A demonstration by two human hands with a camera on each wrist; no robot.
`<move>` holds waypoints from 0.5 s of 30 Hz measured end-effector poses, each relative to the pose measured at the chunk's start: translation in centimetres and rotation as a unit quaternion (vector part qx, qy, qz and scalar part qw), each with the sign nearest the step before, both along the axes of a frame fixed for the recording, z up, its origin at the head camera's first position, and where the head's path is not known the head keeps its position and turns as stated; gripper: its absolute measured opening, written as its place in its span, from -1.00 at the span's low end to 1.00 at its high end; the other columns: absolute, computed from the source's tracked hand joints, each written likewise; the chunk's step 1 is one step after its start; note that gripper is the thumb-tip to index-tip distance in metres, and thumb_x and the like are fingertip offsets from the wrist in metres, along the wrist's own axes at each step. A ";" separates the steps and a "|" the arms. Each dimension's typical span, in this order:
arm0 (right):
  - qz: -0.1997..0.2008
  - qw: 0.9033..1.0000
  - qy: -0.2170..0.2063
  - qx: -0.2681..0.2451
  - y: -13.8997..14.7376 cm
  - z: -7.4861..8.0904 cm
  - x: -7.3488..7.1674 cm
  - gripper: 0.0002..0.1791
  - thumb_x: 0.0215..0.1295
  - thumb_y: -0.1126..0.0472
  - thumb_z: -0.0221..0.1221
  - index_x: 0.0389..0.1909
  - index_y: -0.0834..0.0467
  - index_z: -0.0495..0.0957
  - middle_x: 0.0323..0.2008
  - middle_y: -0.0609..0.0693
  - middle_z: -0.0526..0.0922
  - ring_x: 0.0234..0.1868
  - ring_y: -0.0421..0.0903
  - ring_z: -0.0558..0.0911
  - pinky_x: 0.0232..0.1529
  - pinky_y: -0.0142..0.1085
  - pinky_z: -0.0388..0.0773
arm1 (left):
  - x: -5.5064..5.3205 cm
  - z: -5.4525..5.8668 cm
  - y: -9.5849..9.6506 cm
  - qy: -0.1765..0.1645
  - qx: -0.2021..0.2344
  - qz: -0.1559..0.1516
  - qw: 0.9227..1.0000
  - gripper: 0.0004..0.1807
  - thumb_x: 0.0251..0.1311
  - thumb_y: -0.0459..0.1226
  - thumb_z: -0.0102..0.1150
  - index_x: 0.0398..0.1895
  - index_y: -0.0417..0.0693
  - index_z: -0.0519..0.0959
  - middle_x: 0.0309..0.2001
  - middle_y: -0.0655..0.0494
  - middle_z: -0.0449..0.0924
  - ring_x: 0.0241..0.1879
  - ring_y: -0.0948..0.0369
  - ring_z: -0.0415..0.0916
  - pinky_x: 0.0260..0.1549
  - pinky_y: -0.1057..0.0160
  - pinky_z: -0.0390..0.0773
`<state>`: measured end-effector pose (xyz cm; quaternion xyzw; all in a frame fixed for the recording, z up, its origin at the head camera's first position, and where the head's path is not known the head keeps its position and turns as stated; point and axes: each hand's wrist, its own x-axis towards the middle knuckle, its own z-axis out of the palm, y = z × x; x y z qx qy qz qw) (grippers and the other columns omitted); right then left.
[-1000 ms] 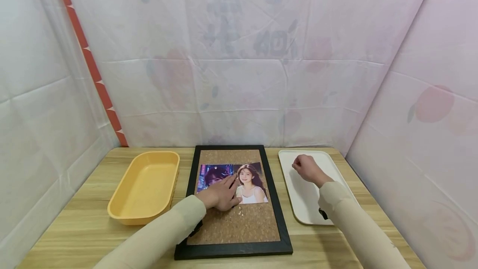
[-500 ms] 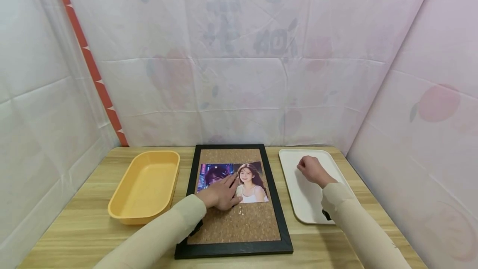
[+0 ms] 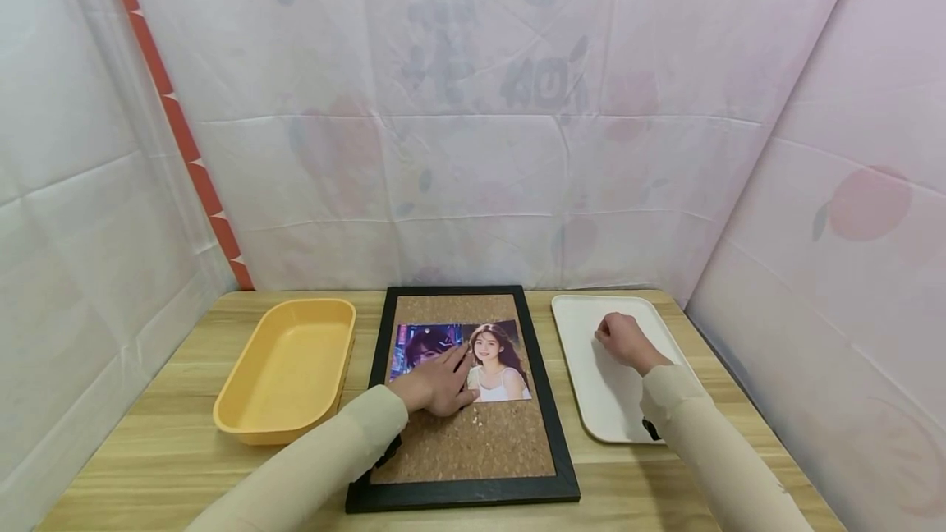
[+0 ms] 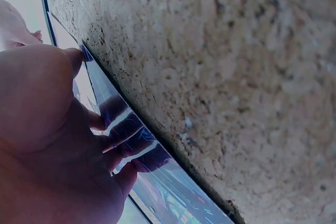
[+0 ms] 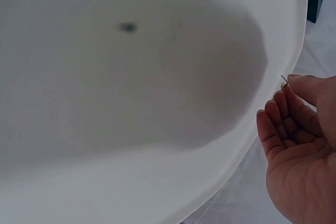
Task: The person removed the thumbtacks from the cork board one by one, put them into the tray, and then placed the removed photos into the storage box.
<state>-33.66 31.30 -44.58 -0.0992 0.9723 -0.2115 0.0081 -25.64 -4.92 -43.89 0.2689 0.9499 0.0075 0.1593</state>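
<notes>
My left hand (image 3: pixel 438 380) lies with its fingers spread over two photos, pressing them on a cork board (image 3: pixel 502 450) in a black frame. One photo (image 3: pixel 414 345) shows a figure against purple city lights, with a small pale dot near its top edge. The other photo (image 3: pixel 502 368) is a portrait with long dark hair. In the left wrist view the fingertips touch the glossy purple photo (image 4: pixel 152 156). Above the white tray (image 3: pixel 602 401), my right hand (image 3: pixel 626 341) pinches a pin (image 5: pixel 284 79) between thumb and forefinger; only its thin metal point shows.
A yellow basin (image 3: pixel 288 376) stands left of the board on the wooden table (image 3: pixel 170 425). Pale crumbs lie on the cork below the photos. A blurred dark spot (image 5: pixel 127 27) shows on the tray. Printed white cloth (image 3: pixel 473 187) hangs around the table.
My right hand has shifted slightly right and toward me over the tray. The left hand and the photos stay in place.
</notes>
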 end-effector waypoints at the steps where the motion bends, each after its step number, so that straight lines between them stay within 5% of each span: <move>1: 0.000 1.000 -0.001 0.001 0.0 0.0 0.0 -0.87 0.38 0.41 0.18 -0.34 0.42 0.59 -0.46 0.12 0.59 -0.43 -0.04 0.52 -0.37 -0.18 0.52 | 0.0 0.0 0.0 -0.001 0.001 0.000 1.000 -0.21 0.56 0.13 -0.15 0.63 -0.14 0.07 0.64 -0.10 -0.07 0.61 -0.01 -0.08 0.53 0.06 0.09; 10: -0.004 1.000 -0.009 -0.004 0.4 -0.4 0.1 -0.87 0.39 0.41 0.17 -0.34 0.41 0.59 -0.45 0.12 0.59 -0.43 -0.04 0.51 -0.39 -0.19 0.51 | 0.2 0.0 0.0 -0.001 0.005 0.001 1.000 -0.21 0.55 0.13 -0.14 0.63 -0.14 0.08 0.64 -0.10 -0.06 0.61 -0.01 -0.08 0.53 0.05 0.09; 15: -0.002 1.000 -0.002 -0.003 0.6 -0.4 0.3 -0.88 0.37 0.42 0.17 -0.36 0.40 0.58 -0.46 0.11 0.58 -0.43 -0.04 0.51 -0.38 -0.19 0.51 | -0.5 -1.4 0.0 0.001 0.006 0.004 1.000 -0.20 0.56 0.15 -0.19 0.64 -0.12 0.04 0.65 -0.08 -0.11 0.62 0.01 -0.13 0.54 0.06 0.05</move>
